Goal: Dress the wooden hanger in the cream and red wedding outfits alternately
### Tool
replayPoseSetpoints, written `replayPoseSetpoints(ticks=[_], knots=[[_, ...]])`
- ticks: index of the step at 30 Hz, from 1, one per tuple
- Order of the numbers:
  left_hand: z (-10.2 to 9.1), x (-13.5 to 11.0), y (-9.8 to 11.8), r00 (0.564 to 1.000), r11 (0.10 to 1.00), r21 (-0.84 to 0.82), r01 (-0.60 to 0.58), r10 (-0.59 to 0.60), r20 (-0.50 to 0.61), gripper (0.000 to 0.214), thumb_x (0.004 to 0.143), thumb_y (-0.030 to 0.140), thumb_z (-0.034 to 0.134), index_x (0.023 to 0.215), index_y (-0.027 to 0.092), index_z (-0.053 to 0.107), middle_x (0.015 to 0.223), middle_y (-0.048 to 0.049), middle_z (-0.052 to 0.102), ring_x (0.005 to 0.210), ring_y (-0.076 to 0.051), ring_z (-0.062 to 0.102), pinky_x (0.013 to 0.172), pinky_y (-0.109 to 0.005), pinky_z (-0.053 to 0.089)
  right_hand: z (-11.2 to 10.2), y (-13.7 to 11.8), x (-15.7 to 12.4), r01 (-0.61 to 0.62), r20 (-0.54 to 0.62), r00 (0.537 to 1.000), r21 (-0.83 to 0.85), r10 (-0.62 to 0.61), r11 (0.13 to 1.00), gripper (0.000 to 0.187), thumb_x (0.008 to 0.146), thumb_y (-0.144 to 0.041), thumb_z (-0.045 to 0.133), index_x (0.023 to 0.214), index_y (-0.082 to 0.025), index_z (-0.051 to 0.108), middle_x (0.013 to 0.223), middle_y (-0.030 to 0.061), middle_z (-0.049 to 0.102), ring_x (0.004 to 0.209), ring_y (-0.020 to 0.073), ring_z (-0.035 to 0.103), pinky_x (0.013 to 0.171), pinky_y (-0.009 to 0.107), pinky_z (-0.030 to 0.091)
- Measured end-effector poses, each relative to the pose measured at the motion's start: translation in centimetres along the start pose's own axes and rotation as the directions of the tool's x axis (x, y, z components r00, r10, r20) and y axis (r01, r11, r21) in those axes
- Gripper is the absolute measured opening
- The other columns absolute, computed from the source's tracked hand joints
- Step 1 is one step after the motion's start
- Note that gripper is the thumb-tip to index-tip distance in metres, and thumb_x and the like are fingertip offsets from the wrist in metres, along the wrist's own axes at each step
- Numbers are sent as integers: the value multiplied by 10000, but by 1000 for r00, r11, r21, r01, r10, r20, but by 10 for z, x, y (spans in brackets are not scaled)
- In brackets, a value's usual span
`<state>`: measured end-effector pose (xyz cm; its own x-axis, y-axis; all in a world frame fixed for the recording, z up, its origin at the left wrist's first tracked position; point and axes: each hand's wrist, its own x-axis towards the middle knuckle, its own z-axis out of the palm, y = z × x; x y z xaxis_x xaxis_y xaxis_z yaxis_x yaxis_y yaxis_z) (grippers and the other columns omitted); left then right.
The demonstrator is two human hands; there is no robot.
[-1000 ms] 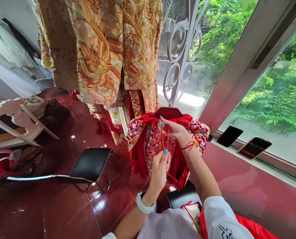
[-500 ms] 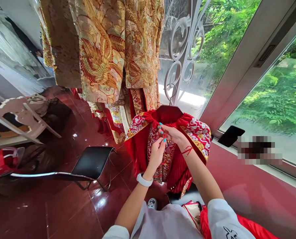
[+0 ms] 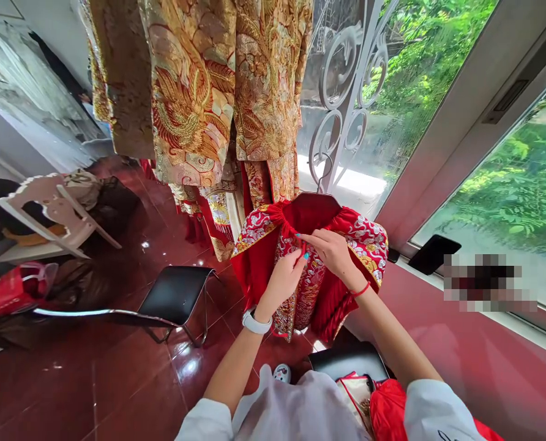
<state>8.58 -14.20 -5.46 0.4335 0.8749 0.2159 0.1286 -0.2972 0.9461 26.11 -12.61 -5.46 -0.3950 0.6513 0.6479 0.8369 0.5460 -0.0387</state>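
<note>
A red embroidered garment (image 3: 362, 242) with silver and gold patterns hangs open in front of me on a hanger (image 3: 321, 171). At its front, just below the gathered neckline, both hands work close together. My left hand (image 3: 282, 278) is closed in a pinch, thumb against finger, on a thin red cord (image 3: 303, 247). Slightly higher and to the right, my right hand (image 3: 332, 250) has its fingers curled and its thumb pointing left, closed on the same cord by the neckline. The fingers hide most of the cord and the cloth behind it.
Gold embroidered garments (image 3: 194, 104) hang above and behind. A black chair (image 3: 176, 294) stands at left, near a white chair (image 3: 48, 205). Red cloth (image 3: 387, 407) lies by a black seat (image 3: 351, 361) below me. A phone-like black slab (image 3: 434, 254) rests on the windowsill.
My right hand has turned over, its back now facing up, and moved slightly right. The left hand has shifted a little lower and left. The view has moved slightly.
</note>
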Motion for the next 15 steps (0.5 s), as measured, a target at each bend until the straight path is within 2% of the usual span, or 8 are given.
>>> replayPoseSetpoints(ticks=[4,6,9,11,13,15], knots=[[-1,11,-1,975,961,-250,119,-66,212,405,919,564,504,730,206,473,639,55,401,501,-85,304,506,-239,270,13,2,3,21,68,998,-150,-11,989,429,983,-204,530,1394,-289,618,884,79,621,827,225,509,714,342,384],[-5,12,0,971,968,-233,91,-34,238,406,937,548,465,732,201,509,636,36,448,516,-104,380,537,-252,340,18,1,2,-21,62,998,-151,31,988,434,983,-218,521,1403,-283,612,882,87,619,838,241,499,721,357,380],[-19,12,4,994,996,32,-83,80,70,355,964,405,445,726,186,592,742,-33,587,727,-177,556,736,-304,445,18,1,0,-63,81,994,-93,70,994,470,994,-197,456,1449,-241,562,910,101,625,855,256,503,750,367,401],[-30,14,6,984,968,196,-158,170,-45,325,954,318,467,693,186,609,875,-66,642,863,-208,593,836,-324,447,12,2,0,-80,99,992,17,78,997,481,991,-166,412,1445,-224,562,920,100,629,851,250,515,767,361,418],[-37,20,6,973,954,233,-191,215,-84,299,945,286,485,705,188,632,960,-81,658,888,-212,605,838,-326,457,2,3,3,-133,92,989,231,115,964,435,999,-174,389,1342,-244,648,901,81,633,826,229,535,762,340,429],[-40,28,5,960,945,228,-235,262,-96,202,924,261,521,828,194,687,1038,-89,667,945,-224,610,856,-333,467,-9,5,7,-205,84,979,487,188,849,339,1011,-258,433,1137,-257,748,878,62,644,800,207,562,750,321,435]])
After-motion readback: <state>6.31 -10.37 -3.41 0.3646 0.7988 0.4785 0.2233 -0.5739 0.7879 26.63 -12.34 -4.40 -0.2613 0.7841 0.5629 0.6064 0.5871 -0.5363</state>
